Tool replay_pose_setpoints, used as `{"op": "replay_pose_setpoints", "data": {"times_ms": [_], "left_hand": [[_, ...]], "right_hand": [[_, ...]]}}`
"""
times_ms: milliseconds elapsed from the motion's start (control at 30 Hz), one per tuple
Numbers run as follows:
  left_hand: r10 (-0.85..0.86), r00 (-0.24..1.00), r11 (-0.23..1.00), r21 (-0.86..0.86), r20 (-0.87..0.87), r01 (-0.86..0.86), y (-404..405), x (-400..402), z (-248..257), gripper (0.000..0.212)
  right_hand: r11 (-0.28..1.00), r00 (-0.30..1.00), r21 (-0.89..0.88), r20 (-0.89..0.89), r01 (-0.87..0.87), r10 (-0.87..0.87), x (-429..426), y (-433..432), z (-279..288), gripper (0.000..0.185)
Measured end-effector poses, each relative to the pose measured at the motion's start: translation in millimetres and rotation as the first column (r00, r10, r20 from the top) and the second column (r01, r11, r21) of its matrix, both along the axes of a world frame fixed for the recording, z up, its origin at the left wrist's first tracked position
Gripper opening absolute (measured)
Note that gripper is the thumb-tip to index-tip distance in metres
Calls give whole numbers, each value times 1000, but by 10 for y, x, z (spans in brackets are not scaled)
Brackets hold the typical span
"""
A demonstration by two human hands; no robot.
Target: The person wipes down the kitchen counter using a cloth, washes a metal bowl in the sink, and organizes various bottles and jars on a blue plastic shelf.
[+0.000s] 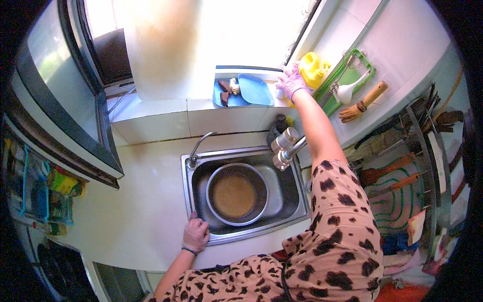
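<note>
My left hand [196, 233], in a thin translucent glove, rests at the near left corner of the stainless steel sink [247, 241]. Its fingers look curled, but their grip on the rim is unclear. My right hand [293, 83], in a pinkish glove, reaches to the window ledge [162, 102], right beside a yellow plastic jug [312, 70]. A whitish object [280, 93] shows just under that hand; whether I hold it is not visible. Inside the sink sits a round metal pot [237, 194] with cloudy brownish liquid in it.
A blue tray [245, 99] holds dark reddish pieces and a pale knobbly piece. A curved spout [200, 145] and a metal faucet [285, 145] rise by the sink. Utensils, including a bundled-fibre brush [364, 102], hang at right. An open window sash [68, 87] juts in at left.
</note>
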State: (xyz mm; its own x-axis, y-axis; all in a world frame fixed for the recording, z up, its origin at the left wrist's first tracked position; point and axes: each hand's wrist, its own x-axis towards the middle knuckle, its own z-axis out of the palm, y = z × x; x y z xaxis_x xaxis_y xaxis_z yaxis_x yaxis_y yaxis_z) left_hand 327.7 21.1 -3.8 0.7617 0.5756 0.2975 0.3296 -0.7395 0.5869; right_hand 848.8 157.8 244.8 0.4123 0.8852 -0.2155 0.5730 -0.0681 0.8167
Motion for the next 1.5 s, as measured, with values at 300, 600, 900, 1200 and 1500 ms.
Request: {"op": "replay_pose_setpoints", "data": {"times_ms": [300,600,900,1200,1500], "left_hand": [[24,999,1000,-12,28,-23,27,24,-57,24],[0,1000,1000,-24,-14,-1,37,22,12,22],[10,1000,999,-31,-23,-11,1,-11,-10,18],[-34,994,999,8,-101,35,-49,-30,-143,36],[383,917,391,-919,114,-49,-54,90,-329,15]], "right_hand": [[968,965,-131,131,-212,229,278,-224,-107,49],[949,948,-82,70,-305,310,515,-146,-125,53],[935,956,223,-32,-277,291,-287,-479,-129,50],[541,353,832,-547,126,759,-2656,-2035,-771,7],[666,-54,360,-855,654,516,-3821,-2732,-1836,24]]}}
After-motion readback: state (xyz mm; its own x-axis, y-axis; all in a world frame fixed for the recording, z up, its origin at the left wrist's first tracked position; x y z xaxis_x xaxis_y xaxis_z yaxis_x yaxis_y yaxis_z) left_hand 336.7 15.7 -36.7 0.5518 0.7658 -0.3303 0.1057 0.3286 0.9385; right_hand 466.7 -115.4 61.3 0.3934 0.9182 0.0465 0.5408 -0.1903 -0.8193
